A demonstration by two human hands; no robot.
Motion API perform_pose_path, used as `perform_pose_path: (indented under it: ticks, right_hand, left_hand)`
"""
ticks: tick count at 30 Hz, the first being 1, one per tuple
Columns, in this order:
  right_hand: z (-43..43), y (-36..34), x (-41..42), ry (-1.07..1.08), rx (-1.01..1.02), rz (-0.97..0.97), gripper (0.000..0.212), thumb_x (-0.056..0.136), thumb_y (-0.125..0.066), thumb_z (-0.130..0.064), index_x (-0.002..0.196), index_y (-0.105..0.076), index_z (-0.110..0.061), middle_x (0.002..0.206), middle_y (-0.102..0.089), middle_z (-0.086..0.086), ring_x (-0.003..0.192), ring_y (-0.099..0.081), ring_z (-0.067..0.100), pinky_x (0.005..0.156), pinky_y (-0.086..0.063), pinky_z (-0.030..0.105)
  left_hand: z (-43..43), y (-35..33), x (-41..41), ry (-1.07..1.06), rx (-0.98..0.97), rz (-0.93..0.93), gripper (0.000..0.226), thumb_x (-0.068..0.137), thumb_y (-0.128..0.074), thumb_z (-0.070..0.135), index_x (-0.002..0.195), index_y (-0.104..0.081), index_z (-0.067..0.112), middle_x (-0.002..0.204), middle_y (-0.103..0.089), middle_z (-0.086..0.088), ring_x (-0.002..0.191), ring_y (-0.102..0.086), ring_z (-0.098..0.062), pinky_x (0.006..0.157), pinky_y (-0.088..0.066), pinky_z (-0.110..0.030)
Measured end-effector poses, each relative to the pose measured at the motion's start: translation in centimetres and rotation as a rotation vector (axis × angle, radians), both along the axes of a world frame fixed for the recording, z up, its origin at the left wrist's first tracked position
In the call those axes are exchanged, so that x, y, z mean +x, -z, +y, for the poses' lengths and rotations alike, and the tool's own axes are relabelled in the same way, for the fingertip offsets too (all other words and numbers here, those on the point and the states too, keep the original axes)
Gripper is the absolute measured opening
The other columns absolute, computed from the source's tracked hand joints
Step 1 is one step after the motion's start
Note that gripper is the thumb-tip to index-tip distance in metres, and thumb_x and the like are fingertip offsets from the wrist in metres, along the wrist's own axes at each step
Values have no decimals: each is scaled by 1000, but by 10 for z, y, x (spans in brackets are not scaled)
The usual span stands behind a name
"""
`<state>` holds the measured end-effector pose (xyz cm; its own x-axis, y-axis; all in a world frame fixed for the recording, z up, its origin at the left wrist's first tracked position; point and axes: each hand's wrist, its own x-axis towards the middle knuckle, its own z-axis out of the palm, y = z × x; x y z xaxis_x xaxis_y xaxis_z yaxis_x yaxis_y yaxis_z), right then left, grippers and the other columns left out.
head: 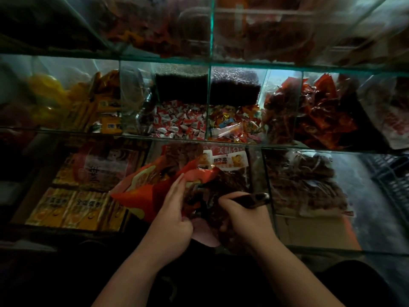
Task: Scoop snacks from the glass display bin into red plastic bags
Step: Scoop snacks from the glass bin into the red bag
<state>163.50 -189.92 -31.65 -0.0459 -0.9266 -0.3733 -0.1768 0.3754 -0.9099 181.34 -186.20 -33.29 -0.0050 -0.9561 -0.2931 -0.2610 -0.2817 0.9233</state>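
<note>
red bag (pixel 147 191): thin film, limp, light, likely slippery; mouth pinched by left grip (pixel 174 214), over the bin (pixel 270 185). snacks (pixel 231 180): dark, small, probably light. scoop (pixel 254 199): stiff; right grip (pixel 244 218) wrapped round its handle, in the snacks.

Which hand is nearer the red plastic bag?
Left. The left hand grips the red plastic bag at its opening; the right hand holds a dark scoop handle just right of it.
</note>
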Motion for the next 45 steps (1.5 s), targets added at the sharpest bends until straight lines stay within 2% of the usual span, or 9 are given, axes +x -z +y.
perform_pose_path:
  ticks: [4,9,15,21,24,29,35,41,45]
  right_hand:
    - [10,-11,-15,79,-27,-85,11,87,-75,-27,80,-77,-35,50,-66,14,39,-63,19,37,-43,18]
    - [11,-19,-28,191,-62,-132,9,92,-71,-33,85,-75,-30,54,-68,18,40,-62,21,38,-45,22]
    - [6,-28,-49,275,-35,-297,11,92,-72,-18,90,-72,-8,58,-68,16,38,-61,20,33,-38,22]
    - [21,-43,-72,270,-26,-322,17,91,-70,-26,81,-75,-13,54,-62,19,34,-53,18,32,-34,22]
    - [27,-53,-79,299,-75,-340,14,91,-70,-21,87,-71,-8,66,-72,18,38,-60,21,32,-37,22]
    - [32,-68,-85,296,-45,-411,12,94,-64,-20,93,-66,-8,65,-72,10,43,-66,21,34,-41,21]
    - [43,-83,-93,328,-43,-555,14,96,-61,-10,82,-59,-10,60,-70,3,74,-77,39,50,-60,31]
    - [56,-92,-91,235,-155,-606,12,61,-74,-5,70,-75,-13,80,-75,23,84,-77,42,64,-63,33]
    - [55,-95,-85,245,-253,-597,20,63,-75,6,67,-74,-14,79,-74,25,85,-77,40,70,-64,35]
  left_hand:
    - [0,-1,2,7,-19,-19,109,76,-49,-1,128,-10,87,137,-1,64,140,-7,24,116,-16,-20]
    - [-1,0,-6,21,-27,-27,110,73,-53,-1,147,-12,71,145,-4,59,126,-17,37,107,-32,-12]
    - [1,-9,-7,19,-46,-74,109,74,-55,4,126,-7,87,145,0,59,150,-8,9,120,-31,-36]
    - [5,-17,-18,-12,-263,-494,92,88,-60,11,160,-12,42,138,13,61,138,5,26,117,-10,-15]
    - [8,-21,-32,-62,-481,-576,71,93,-60,13,156,-33,31,153,-12,44,148,-8,12,114,-11,-8]
    - [-5,-16,-55,75,-403,-712,52,102,-53,29,153,-43,20,160,-36,7,151,-22,-8,126,-18,-36]
    - [-19,-16,-64,57,-394,-713,47,107,-43,37,150,-49,20,157,-42,5,150,-25,-11,126,-12,-35]
    - [-28,-24,-72,55,-476,-666,42,106,-48,30,145,-55,17,152,-49,4,145,-34,-11,123,-23,-31]
    - [-46,-37,-76,77,-533,-653,44,107,-46,32,147,-53,16,155,-45,3,147,-33,-12,122,-28,-39]
